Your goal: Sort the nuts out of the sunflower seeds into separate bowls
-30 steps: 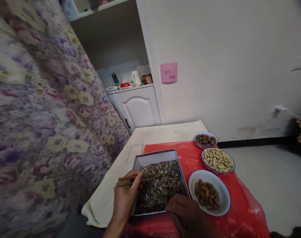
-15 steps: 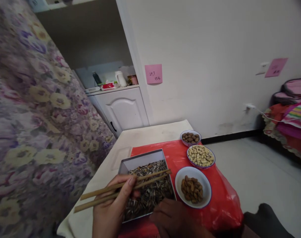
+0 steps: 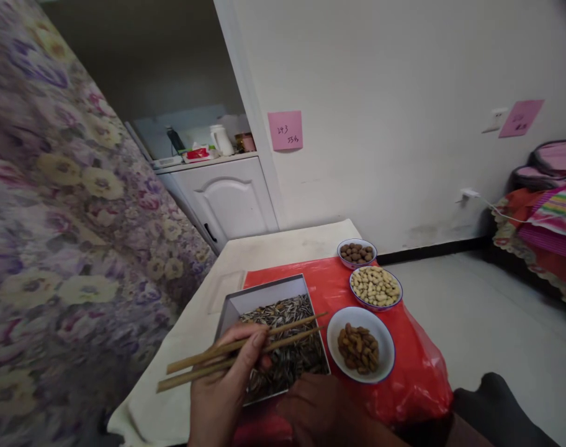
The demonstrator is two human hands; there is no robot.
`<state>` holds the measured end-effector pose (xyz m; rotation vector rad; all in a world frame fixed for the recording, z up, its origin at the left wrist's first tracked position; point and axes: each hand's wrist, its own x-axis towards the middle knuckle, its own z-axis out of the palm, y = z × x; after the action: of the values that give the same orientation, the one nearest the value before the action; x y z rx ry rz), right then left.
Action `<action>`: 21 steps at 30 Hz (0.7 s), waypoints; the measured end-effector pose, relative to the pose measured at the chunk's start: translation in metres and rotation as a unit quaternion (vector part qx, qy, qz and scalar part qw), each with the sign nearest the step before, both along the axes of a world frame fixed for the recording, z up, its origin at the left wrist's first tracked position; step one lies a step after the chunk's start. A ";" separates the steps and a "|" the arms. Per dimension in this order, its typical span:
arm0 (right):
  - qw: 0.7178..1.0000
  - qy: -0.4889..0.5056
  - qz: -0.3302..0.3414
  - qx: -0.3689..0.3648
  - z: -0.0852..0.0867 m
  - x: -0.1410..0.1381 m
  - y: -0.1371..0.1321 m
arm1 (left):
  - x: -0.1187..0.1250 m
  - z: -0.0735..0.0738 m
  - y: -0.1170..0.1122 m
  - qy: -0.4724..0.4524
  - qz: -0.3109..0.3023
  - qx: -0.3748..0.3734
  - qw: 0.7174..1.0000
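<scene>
My left hand is closed around a pair of wooden chopsticks. Their tips point right, slightly apart, over the right rim of a box, close to a bowl of almonds; I see nothing between them. Striped sunflower seeds fill the box, and my left fingers hover over them. In shadow at the box's near right corner is my right hand, its fingers curled. Whether it grips the box edge or something else is hidden.
Behind the almonds stand a bowl of peanuts and a bowl of round brown nuts. A red plastic sheet covers part of the cream-topped table. A floral curtain hangs at left; a wall rises behind.
My left hand and the chopsticks have shifted right and a little up, bringing the tips nearer the almond bowl. My right hand stays by the box corner. The view has tilted slightly.
</scene>
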<state>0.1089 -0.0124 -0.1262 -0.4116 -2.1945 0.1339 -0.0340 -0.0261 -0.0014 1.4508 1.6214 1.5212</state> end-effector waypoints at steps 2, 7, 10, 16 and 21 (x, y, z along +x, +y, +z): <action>1.000 0.001 0.004 -0.021 0.005 0.002 -0.002 | -0.016 0.001 0.000 0.018 0.033 0.015 0.999; 0.997 0.062 -0.007 -0.048 0.008 0.005 -0.007 | -0.060 -0.016 0.001 0.093 0.056 -0.006 0.994; 0.995 0.065 -0.005 -0.074 0.007 0.006 -0.009 | -0.078 -0.036 -0.001 0.126 0.051 -0.045 0.990; 0.996 0.038 0.013 -0.084 0.006 0.007 -0.010 | -0.089 -0.058 -0.008 0.180 0.084 -0.068 0.978; 0.995 0.034 0.010 -0.089 0.005 0.007 -0.010 | -0.089 -0.059 -0.008 0.188 0.105 -0.073 0.974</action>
<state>0.1160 -0.0220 -0.1209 -0.4757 -2.1273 0.3509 -0.1232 -0.0339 -0.0603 1.5976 2.1209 1.2499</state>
